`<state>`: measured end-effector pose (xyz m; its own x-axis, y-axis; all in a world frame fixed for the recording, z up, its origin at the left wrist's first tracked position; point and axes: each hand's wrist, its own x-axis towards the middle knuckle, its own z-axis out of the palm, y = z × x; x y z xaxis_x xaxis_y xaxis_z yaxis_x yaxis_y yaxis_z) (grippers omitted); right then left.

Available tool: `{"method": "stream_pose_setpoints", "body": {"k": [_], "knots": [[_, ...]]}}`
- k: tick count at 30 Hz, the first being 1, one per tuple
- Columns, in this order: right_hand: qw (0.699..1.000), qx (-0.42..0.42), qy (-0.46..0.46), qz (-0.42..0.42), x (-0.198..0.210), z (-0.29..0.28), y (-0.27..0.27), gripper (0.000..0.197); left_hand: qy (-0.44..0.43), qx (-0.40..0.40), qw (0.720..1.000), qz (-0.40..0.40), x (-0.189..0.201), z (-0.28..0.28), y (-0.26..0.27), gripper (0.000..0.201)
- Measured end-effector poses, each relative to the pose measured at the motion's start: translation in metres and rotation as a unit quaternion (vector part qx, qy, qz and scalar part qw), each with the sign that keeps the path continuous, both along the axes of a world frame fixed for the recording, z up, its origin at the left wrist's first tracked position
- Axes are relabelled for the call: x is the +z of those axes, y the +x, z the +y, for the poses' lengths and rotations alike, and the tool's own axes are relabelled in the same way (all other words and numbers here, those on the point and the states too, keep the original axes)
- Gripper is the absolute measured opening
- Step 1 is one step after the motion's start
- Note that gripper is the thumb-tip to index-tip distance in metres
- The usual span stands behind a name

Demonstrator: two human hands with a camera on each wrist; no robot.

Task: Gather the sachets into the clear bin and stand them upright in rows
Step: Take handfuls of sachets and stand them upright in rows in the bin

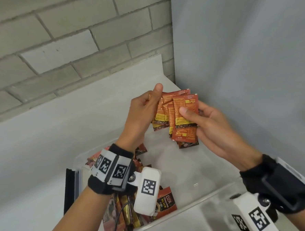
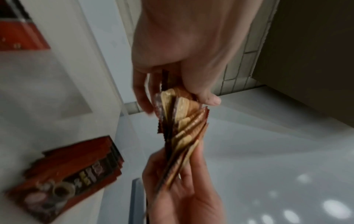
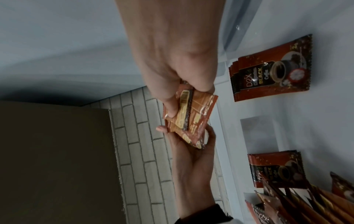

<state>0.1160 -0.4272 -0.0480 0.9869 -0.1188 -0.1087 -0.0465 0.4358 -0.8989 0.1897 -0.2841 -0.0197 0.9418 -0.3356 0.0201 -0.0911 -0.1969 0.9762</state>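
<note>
Head view: both hands hold a fanned bundle of sachets (image 1: pixel 181 113) in the air above the far end of the clear bin (image 1: pixel 203 192). The left hand (image 1: pixel 144 112) pinches the bundle's upper left corner, thumb up at about 1 o'clock, fingers curled behind. The right hand (image 1: pixel 207 122) clamps the fan from 4 o'clock, its thumb pressed flat on the front sachet's printed back. More sachets (image 1: pixel 164 204) stand or lean at the bin's near left, at 7 o'clock from the bundle, partly hidden by the left wrist rig.

Left wrist view: the bundle (image 2: pixel 182 133) shows edge-on, splayed like cards between the left hand (image 2: pixel 182 57) at 12 o'clock and the right hand (image 2: pixel 184 194) at 6 o'clock. The picture is blurred. A stack of sachets (image 2: pixel 70 171) lies at 8 o'clock.

Right wrist view: the right hand (image 3: pixel 172 50) grips the bundle (image 3: pixel 193 118) from 12 o'clock, and the left hand (image 3: pixel 191 159) supports it from 6 o'clock. Standing sachets (image 3: pixel 272 72) show through the bin's wall at 2 o'clock.

These sachets look light, thin, glossy and flexible, so I judge that they slide over one another easily. Squaring them by the edges, then pinching across the flat faces near the middle, should keep the bundle from slipping apart.
</note>
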Motion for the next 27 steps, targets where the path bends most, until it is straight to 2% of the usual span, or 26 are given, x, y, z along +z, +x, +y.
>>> {"method": "stream_pose_setpoints", "body": {"k": [5, 8, 10, 12, 14, 16, 18, 20, 21, 23, 25, 27], "knots": [[1.000, 0.022, -0.014, 0.011, 0.000, 0.002, -0.001, 0.035, 0.005, -0.071, 0.995, 0.067, 0.000, -0.010, -0.009, 0.068], [0.999, 0.033, -0.015, 0.026, 0.001, 0.001, -0.001, 0.041, -0.008, -0.094, 0.987, 0.127, 0.004, -0.013, -0.013, 0.071], [0.998, 0.039, -0.027, 0.034, 0.004, -0.001, -0.001, 0.045, 0.008, -0.112, 0.985, 0.128, 0.003, -0.011, -0.010, 0.080], [0.998, 0.034, -0.052, 0.032, 0.009, -0.005, -0.002, 0.049, 0.060, -0.130, 0.989, 0.036, 0.001, -0.004, -0.004, 0.101], [0.997, 0.015, -0.079, 0.016, 0.015, -0.010, -0.003, 0.047, 0.103, -0.164, 0.976, -0.101, 0.009, 0.002, -0.004, 0.102], [0.994, -0.011, -0.112, 0.004, 0.021, -0.013, -0.003, 0.038, 0.161, -0.209, 0.937, -0.229, 0.016, 0.005, -0.008, 0.113], [0.988, -0.036, -0.152, 0.002, 0.025, -0.012, -0.003, 0.032, 0.234, -0.249, 0.882, -0.324, 0.018, -0.001, -0.015, 0.123], [0.973, -0.056, -0.222, -0.007, 0.026, -0.010, -0.002, 0.033, 0.291, -0.258, 0.845, -0.366, 0.013, -0.011, -0.022, 0.128], [0.964, -0.058, -0.260, -0.010, 0.026, -0.009, -0.002, 0.034, 0.303, -0.250, 0.842, -0.371, 0.008, -0.016, -0.024, 0.128], [0.954, -0.052, -0.295, -0.008, 0.027, -0.009, -0.005, 0.033, 0.269, -0.237, 0.862, -0.358, -0.001, -0.019, -0.024, 0.127], [0.956, -0.035, -0.292, -0.007, 0.028, -0.011, -0.009, 0.030, 0.186, -0.244, 0.893, -0.330, -0.006, -0.016, -0.021, 0.123], [0.961, 0.004, -0.278, -0.008, 0.031, -0.012, -0.014, 0.028, 0.130, -0.259, 0.907, -0.307, -0.010, -0.012, -0.017, 0.117]]}}
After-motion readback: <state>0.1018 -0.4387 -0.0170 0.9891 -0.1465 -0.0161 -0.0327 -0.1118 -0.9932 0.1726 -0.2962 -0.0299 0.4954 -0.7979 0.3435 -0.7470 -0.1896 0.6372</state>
